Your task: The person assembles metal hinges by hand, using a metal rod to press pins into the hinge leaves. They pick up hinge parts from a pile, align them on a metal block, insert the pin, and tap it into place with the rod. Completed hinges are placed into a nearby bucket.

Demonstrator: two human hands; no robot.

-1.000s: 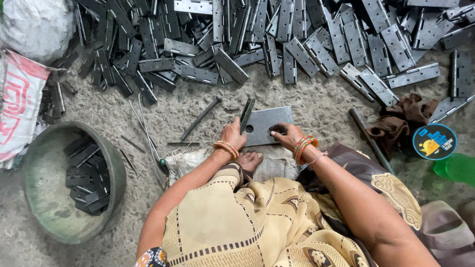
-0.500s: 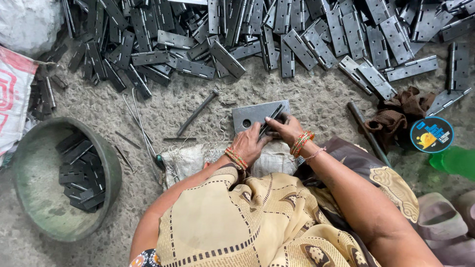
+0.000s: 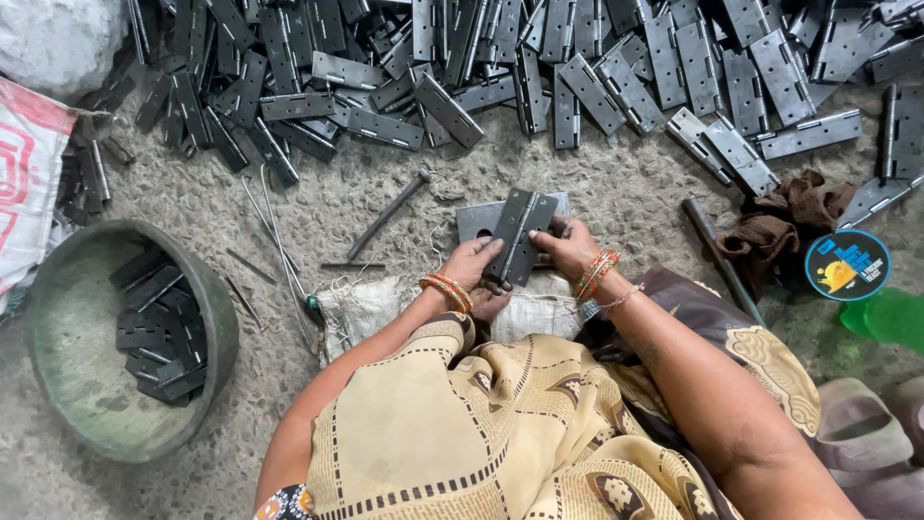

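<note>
A dark metal hinge [image 3: 520, 234] is held upright and slightly tilted between both hands, just above a flat grey metal plate [image 3: 476, 220] on the floor. My left hand [image 3: 474, 270] grips the hinge's lower left edge. My right hand [image 3: 568, 248] holds its right side. Both wrists carry orange and green bangles. A sack cloth [image 3: 361, 310] lies under the hands, over my lap's front.
A large heap of grey hinges [image 3: 539, 58] fills the floor ahead. A green bowl [image 3: 67, 318] with dark hinge pieces sits at left. A long metal pin [image 3: 387, 216], thin rods [image 3: 269, 226], a brown rag [image 3: 780, 226], a round blue lid [image 3: 847, 265] and a printed sack [image 3: 29, 173] lie around.
The hands pressed on the flat plate a second ago; they have lifted a hinge from it and now hold it up between them.
</note>
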